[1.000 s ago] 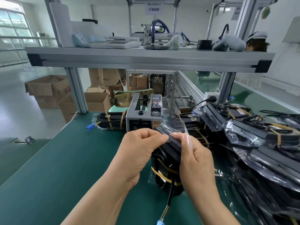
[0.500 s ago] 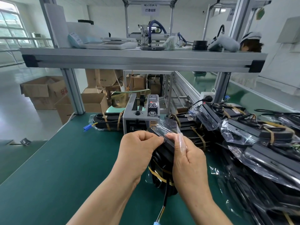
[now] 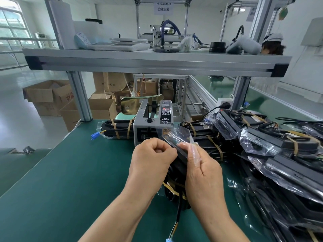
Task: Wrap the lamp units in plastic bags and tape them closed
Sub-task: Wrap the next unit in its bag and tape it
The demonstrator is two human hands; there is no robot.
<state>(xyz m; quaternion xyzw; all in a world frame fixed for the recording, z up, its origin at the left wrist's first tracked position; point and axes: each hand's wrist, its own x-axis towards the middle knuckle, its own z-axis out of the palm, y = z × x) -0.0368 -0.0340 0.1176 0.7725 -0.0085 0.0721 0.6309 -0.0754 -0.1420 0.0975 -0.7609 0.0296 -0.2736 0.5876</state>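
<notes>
A black lamp unit (image 3: pixel 176 173) with a coiled cable and yellow ties stands on end on the green table, inside a clear plastic bag (image 3: pixel 181 135). My left hand (image 3: pixel 152 163) grips the bag's top edge on the left with curled fingers. My right hand (image 3: pixel 201 168) pinches the same bag top on the right, its fingers under the film. The bag's mouth sticks up above both hands. A grey tape dispenser (image 3: pixel 153 123) stands just behind the bag. The lamp's wire with a blue connector (image 3: pixel 170 239) trails toward me.
Many bagged black lamp units (image 3: pixel 262 142) are piled along the right side. One bagged unit (image 3: pixel 117 128) lies left of the dispenser. An aluminium shelf (image 3: pixel 157 62) runs overhead. Cardboard boxes (image 3: pixel 52 96) stand on the floor beyond the table's left edge (image 3: pixel 57 145).
Both hands have stayed on the bag top while drawing slightly closer together; the left hand's fingers have curled tighter. The view has shifted a little.
</notes>
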